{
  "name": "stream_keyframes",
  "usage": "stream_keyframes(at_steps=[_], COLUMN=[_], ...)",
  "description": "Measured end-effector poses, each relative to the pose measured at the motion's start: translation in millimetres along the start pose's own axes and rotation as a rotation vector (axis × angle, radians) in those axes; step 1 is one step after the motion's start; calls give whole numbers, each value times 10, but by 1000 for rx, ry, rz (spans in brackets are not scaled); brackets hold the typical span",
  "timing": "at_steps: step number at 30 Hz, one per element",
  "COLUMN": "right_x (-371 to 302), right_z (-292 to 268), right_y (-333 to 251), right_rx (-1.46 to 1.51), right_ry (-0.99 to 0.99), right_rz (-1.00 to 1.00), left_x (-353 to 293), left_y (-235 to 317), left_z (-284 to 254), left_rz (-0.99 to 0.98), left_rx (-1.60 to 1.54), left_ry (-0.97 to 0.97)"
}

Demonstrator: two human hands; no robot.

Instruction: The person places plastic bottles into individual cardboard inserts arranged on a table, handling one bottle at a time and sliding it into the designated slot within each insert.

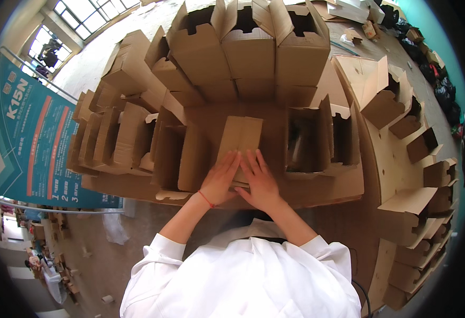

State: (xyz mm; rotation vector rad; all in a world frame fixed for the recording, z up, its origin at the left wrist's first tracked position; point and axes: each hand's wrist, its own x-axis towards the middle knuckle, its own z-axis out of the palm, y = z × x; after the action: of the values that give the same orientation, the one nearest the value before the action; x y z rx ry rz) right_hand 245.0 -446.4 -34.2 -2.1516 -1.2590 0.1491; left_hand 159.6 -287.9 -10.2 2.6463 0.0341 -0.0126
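A small brown cardboard box (241,131) lies at the middle of the cardboard-topped table, its long side pointing away from me. Both my hands rest on its near part. My left hand (223,176), with a red string at the wrist, lies flat with fingers stretched forward. Beside it my right hand (259,179) also lies flat, its fingertips close to the left ones and its thumb angled toward the box's near end. Between the palms the near edge of the box shows a little; the rest of that part is hidden under my hands.
Tall open boxes (250,58) stand along the far side. More open cartons (135,132) crowd the left, and two open boxes (309,140) stand on the right. Several boxes line a plywood board (388,159) further right. A teal banner (31,143) stands at far left.
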Motion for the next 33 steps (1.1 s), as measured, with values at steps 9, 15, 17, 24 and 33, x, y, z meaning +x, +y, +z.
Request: stream_keyframes(at_steps=[9, 15, 17, 24, 33], right_x=[-39, -420, -621, -598, -535], right_z=[34, -586, -698, -611, -748], right_y=[-3, -84, 95, 547, 503], right_rx=[-12, -138, -233, -260, -429], right_ry=[153, 491, 523, 413, 510], right_rz=[46, -36, 58, 239, 267], left_x=[212, 607, 619, 867, 976], left_y=[-125, 198, 411, 635, 707], left_z=[385, 495, 341, 439, 626], left_rz=[18, -32, -76, -114, -95], left_rx=[294, 316, 304, 221, 224], left_ry=[177, 141, 86, 175, 225])
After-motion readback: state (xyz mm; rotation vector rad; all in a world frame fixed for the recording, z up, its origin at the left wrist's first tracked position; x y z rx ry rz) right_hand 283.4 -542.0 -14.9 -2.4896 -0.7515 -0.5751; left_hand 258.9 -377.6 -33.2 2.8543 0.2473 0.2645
